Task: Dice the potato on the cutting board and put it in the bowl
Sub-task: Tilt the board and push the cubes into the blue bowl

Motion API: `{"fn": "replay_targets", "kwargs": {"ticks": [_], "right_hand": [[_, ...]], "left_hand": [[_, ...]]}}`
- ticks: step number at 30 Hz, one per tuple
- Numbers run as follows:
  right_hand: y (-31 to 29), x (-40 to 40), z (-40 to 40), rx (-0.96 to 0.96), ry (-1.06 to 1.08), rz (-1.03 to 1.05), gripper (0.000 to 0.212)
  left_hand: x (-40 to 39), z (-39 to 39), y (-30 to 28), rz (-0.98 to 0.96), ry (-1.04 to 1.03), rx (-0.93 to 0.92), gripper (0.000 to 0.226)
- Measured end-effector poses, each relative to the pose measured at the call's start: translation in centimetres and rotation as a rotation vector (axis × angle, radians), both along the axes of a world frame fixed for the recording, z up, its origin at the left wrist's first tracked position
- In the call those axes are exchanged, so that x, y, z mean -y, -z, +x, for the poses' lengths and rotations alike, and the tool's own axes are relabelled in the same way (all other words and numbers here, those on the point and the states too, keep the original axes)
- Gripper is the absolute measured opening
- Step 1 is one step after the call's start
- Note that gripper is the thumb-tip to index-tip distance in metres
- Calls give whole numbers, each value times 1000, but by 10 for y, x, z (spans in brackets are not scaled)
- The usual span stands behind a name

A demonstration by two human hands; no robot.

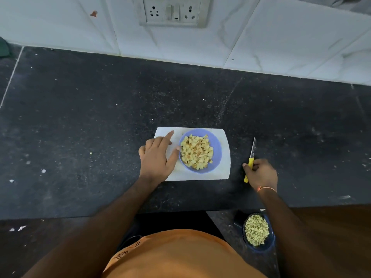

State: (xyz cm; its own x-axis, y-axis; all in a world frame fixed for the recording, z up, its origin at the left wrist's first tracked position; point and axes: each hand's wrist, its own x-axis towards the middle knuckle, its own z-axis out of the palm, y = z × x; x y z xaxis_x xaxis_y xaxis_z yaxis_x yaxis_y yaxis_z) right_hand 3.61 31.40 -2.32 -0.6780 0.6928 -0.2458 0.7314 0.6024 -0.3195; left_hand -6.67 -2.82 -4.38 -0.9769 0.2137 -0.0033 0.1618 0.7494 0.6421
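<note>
Dark stone counter (80, 117) under a tiled wall, head view: white cutting board (224, 157) sitting at the counter's near edge, purple bowl (217, 149) on it holding the diced potato (196, 152). Left hand (157, 157), fingers spread, is touching the bowl's left rim, nearest to it. Right hand (261, 173) is gripping the yellow knife (251, 160) right of the board, blade pointing away. Board under the bowl is hidden; leftover pieces can't be told.

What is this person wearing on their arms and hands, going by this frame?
Both forearms are bare, with no sleeves reaching them and no gloves. The right hand has a thin orange thread bracelet around its wrist. The left hand and its wrist carry nothing visible. An orange shirt with dark lettering covers the torso.
</note>
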Motion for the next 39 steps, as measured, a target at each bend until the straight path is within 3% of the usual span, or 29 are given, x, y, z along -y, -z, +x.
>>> {"fn": "replay_targets", "kwargs": {"ticks": [3, 5, 7, 9, 16, 22, 24, 26, 29, 31, 36, 39], "right_hand": [[1, 5, -9, -20, 94, -23, 27], [-3, 7, -13, -27, 142, -72, 23], [-6, 10, -17, -42, 178, -126, 20], [-9, 18, -20, -79, 170, -160, 19], [-5, 63, -27, -189, -89, -209, 11], [-1, 70, -27, -143, -202, -148, 26], [-8, 73, -27, -228, -257, -58, 35], [-19, 80, -30, -385, -362, 24, 35], [-32, 104, -44, -513, -704, 65, 33], [-28, 120, -58, -471, -869, 114, 34], [-27, 140, -89, -336, -909, 297, 35], [-29, 155, -97, -281, -938, 201, 41]], "left_hand": [[-6, -8, -18, 103, -26, 221, 54], [-10, -14, -24, 106, -25, 358, 38], [-12, -18, -27, 134, -28, 409, 25], [-13, -20, -26, 140, -17, 398, 33], [1, -24, -27, 196, -54, 388, 52], [4, -20, -37, 266, -77, 366, 40], [3, -18, -32, 361, -98, 335, 33], [3, -16, -21, 428, -72, 263, 45], [-1, -12, -6, 452, 15, 264, 54], [-5, -9, -5, 503, 29, 361, 54], [-7, -4, 0, 556, 16, 426, 54], [-10, -4, -1, 553, 14, 421, 57]]}}
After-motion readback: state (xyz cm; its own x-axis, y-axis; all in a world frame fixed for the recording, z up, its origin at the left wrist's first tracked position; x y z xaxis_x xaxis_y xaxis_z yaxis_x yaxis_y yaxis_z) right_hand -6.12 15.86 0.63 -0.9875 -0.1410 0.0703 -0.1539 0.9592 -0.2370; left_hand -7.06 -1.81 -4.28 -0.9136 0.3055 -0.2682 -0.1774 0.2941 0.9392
